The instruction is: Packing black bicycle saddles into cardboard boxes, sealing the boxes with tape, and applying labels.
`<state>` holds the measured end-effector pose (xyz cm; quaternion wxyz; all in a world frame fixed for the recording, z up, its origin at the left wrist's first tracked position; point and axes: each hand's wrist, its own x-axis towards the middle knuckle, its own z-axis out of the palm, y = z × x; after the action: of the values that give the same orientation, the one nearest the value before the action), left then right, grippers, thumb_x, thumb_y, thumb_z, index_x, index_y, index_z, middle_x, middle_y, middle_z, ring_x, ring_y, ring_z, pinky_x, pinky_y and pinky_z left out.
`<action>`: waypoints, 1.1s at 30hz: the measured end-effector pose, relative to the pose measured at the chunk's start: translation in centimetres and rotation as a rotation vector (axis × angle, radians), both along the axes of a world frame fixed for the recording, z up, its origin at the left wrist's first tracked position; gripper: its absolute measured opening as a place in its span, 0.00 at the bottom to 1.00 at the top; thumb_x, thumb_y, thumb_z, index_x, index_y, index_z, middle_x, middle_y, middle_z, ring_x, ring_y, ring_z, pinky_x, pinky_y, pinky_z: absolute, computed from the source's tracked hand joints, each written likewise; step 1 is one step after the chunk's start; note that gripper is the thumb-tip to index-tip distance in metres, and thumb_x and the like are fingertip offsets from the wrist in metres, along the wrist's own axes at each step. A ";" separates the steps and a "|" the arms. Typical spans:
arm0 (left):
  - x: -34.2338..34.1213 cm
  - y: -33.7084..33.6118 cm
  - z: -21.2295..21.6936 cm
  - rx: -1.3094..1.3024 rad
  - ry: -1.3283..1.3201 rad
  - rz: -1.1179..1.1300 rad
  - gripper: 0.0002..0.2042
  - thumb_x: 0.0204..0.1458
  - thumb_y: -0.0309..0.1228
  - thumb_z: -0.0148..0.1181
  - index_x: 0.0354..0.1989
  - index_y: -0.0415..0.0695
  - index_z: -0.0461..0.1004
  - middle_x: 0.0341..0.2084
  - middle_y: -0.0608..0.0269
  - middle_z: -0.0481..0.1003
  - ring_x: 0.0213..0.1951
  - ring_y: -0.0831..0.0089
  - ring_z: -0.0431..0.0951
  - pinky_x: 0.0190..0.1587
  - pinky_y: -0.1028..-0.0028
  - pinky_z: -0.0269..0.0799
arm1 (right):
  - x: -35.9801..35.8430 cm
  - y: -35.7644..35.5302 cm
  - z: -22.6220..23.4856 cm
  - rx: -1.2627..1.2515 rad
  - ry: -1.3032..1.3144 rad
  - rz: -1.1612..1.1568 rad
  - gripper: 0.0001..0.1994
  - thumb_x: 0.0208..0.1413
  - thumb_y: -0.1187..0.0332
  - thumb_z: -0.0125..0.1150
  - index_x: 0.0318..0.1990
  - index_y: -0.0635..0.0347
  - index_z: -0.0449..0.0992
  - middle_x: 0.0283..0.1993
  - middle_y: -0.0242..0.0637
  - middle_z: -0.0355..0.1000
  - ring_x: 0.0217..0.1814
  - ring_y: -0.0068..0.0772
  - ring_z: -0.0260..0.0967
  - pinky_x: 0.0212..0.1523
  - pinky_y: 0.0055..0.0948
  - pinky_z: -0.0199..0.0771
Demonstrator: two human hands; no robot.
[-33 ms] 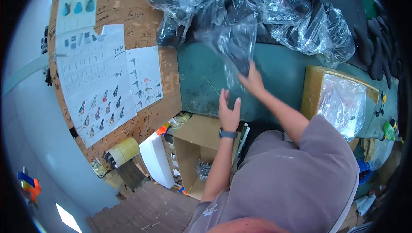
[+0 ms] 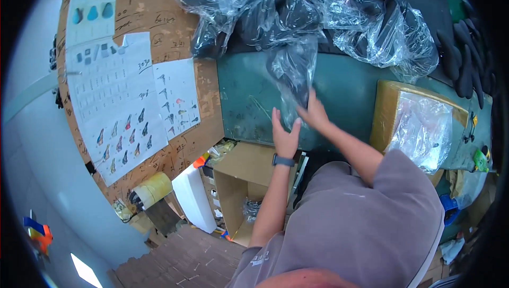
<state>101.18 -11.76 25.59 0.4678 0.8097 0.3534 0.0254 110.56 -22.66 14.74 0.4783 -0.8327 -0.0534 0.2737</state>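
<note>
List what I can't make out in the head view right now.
All in the head view:
Most fingers of the right hand: hidden by the back of that hand at the bagged black piece.
Contact between that bag and the left hand: film end blurred.
Inside of the cardboard box: partly hidden by the left forearm.
Bagged pile: cut off by the top edge.

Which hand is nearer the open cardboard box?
Left. The left hand is near the upper right corner of the cardboard box in the picture; the right hand is farther off, over the green table, holding the plastic bag.
</note>
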 end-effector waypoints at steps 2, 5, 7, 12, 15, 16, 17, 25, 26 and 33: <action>-1.7 -0.5 -9.2 0.200 0.124 -0.095 0.56 0.58 0.39 0.77 0.87 0.43 0.41 0.71 0.33 0.71 0.73 0.41 0.70 0.71 0.55 0.70 | -6.7 -5.1 -2.7 -0.124 0.224 0.642 0.49 0.59 0.63 0.68 0.81 0.70 0.46 0.51 0.72 0.80 0.55 0.69 0.82 0.58 0.57 0.82; -5.0 -2.8 -9.8 0.214 0.542 0.173 0.67 0.51 0.40 0.79 0.87 0.43 0.27 0.68 0.28 0.72 0.67 0.33 0.74 0.68 0.51 0.73 | -3.2 -6.2 5.9 -0.189 0.436 1.125 0.30 0.56 0.62 0.68 0.65 0.67 0.74 0.48 0.63 0.83 0.53 0.63 0.83 0.56 0.54 0.83; -7.5 -3.1 -9.1 0.143 0.583 0.054 0.68 0.51 0.38 0.79 0.86 0.45 0.23 0.67 0.26 0.72 0.65 0.33 0.76 0.65 0.48 0.75 | -0.2 -6.6 3.5 -0.070 0.074 0.770 0.16 0.56 0.58 0.68 0.38 0.64 0.86 0.49 0.56 0.84 0.51 0.63 0.83 0.52 0.58 0.82; -13.4 -4.1 -6.5 -0.113 0.801 -0.051 0.65 0.45 0.44 0.79 0.86 0.41 0.37 0.57 0.27 0.80 0.57 0.32 0.82 0.61 0.48 0.79 | 15.3 9.7 -0.2 0.785 0.741 -0.526 0.25 0.64 0.55 0.76 0.59 0.61 0.77 0.50 0.31 0.78 0.51 0.31 0.76 0.58 0.42 0.77; -15.4 -5.4 -6.1 -0.171 0.857 -0.130 0.55 0.43 0.47 0.77 0.78 0.34 0.57 0.54 0.29 0.82 0.57 0.36 0.83 0.61 0.51 0.79 | 23.5 18.6 -3.0 0.878 0.836 -0.838 0.31 0.58 0.57 0.81 0.64 0.62 0.77 0.67 0.48 0.77 0.61 0.50 0.78 0.64 0.46 0.77; -14.7 -6.1 -5.4 -0.258 0.809 -0.189 0.49 0.44 0.47 0.76 0.73 0.33 0.63 0.55 0.29 0.82 0.57 0.37 0.83 0.61 0.52 0.79 | 27.3 18.0 -6.4 0.777 0.770 -1.017 0.43 0.51 0.59 0.87 0.68 0.71 0.67 0.70 0.55 0.73 0.66 0.52 0.76 0.68 0.49 0.75; -14.4 -6.5 -4.2 -0.340 0.758 -0.224 0.44 0.45 0.47 0.76 0.68 0.32 0.68 0.55 0.30 0.82 0.58 0.39 0.84 0.61 0.53 0.79 | 29.2 17.4 -8.5 0.677 0.713 -1.169 0.56 0.43 0.62 0.92 0.72 0.79 0.57 0.73 0.63 0.68 0.71 0.55 0.73 0.73 0.52 0.74; -27.2 -1.2 13.0 -0.460 0.214 0.059 0.48 0.49 0.46 0.79 0.75 0.31 0.65 0.62 0.37 0.80 0.62 0.50 0.82 0.66 0.60 0.75 | 10.1 7.8 -6.4 0.023 -0.335 -0.332 0.70 0.47 0.44 0.87 0.79 0.84 0.41 0.78 0.73 0.59 0.81 0.66 0.61 0.81 0.46 0.59; -29.7 -0.3 14.6 -0.456 0.098 0.109 0.48 0.49 0.44 0.80 0.75 0.31 0.65 0.63 0.41 0.79 0.63 0.53 0.81 0.67 0.60 0.74 | 6.4 5.2 -4.6 -0.136 -0.375 -0.178 0.69 0.50 0.45 0.83 0.82 0.77 0.37 0.73 0.77 0.65 0.74 0.72 0.69 0.75 0.51 0.68; -50.1 6.2 11.4 -0.498 -0.204 0.529 0.37 0.55 0.37 0.81 0.69 0.30 0.71 0.58 0.56 0.81 0.57 0.71 0.79 0.65 0.67 0.75 | -9.1 -7.0 0.6 -0.220 0.206 0.105 0.23 0.48 0.64 0.77 0.47 0.77 0.86 0.47 0.48 0.84 0.47 0.42 0.79 0.51 0.43 0.80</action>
<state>51.08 -5.58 36.94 0.6605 0.5452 0.4972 0.1388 101.43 -29.71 15.33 0.3723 -0.8436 -0.0171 0.3865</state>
